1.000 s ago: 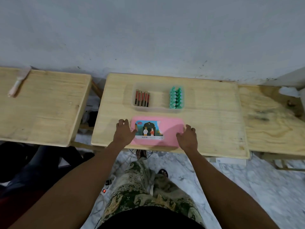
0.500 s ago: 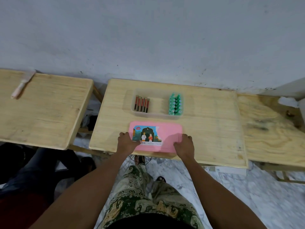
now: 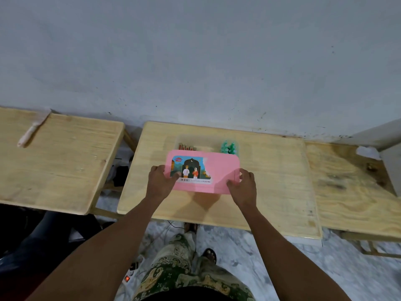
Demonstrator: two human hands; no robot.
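A flat pink lid (image 3: 219,170) with a picture label on its left half is lifted off the middle wooden table (image 3: 271,181). My left hand (image 3: 161,181) grips its left edge and my right hand (image 3: 242,184) grips its right edge. The lid hangs over the near part of a clear plastic box (image 3: 208,141) and casts a shadow on the table below. Red-brown sticks (image 3: 186,147) show at the box's left end and green-capped small bottles (image 3: 229,147) at its right; the lid hides the rest of them.
A second wooden table (image 3: 54,161) stands to the left with a pale brush-like tool (image 3: 32,129) at its back. A third wooden top (image 3: 351,192) adjoins on the right, with a white scrap (image 3: 367,152) by a grey block. A wall rises directly behind. Marble floor lies below.
The pink lid lay flat on the table in front of the box; both hands have lifted it and carried it away from me, over the box's near part.
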